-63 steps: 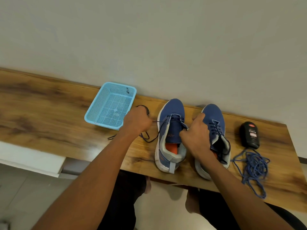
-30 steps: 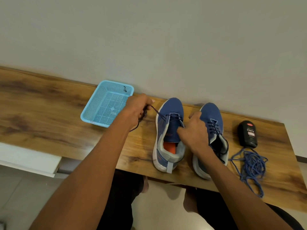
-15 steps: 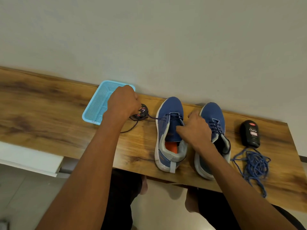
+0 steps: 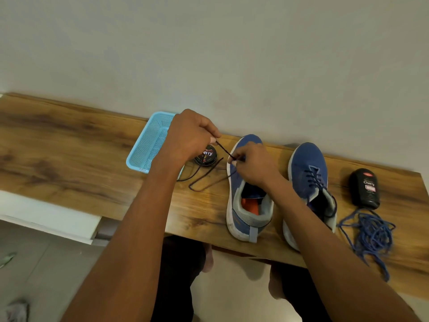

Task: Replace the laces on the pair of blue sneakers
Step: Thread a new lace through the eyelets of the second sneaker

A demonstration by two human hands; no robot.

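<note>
Wooden bench [image 4: 69, 145] against a pale wall. Light-blue basket [image 4: 148, 145], polish tin [image 4: 206, 156]. Left hand [image 4: 188, 135] and right hand [image 4: 253, 166] each pinch the dark lace [image 4: 204, 180] over the left sneaker [image 4: 248, 205]. Right sneaker [image 4: 311, 177] laced; black bottle [image 4: 364, 187], blue laces [image 4: 371, 233] farthest right.

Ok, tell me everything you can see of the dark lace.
The dark lace is a thin, navy-black cord, partly pulled free of the left sneaker. One stretch runs taut between the left hand and the right hand, both pinching it. The slack lies looped on the wooden table, passing beside the polish tin and blue basket.
</note>
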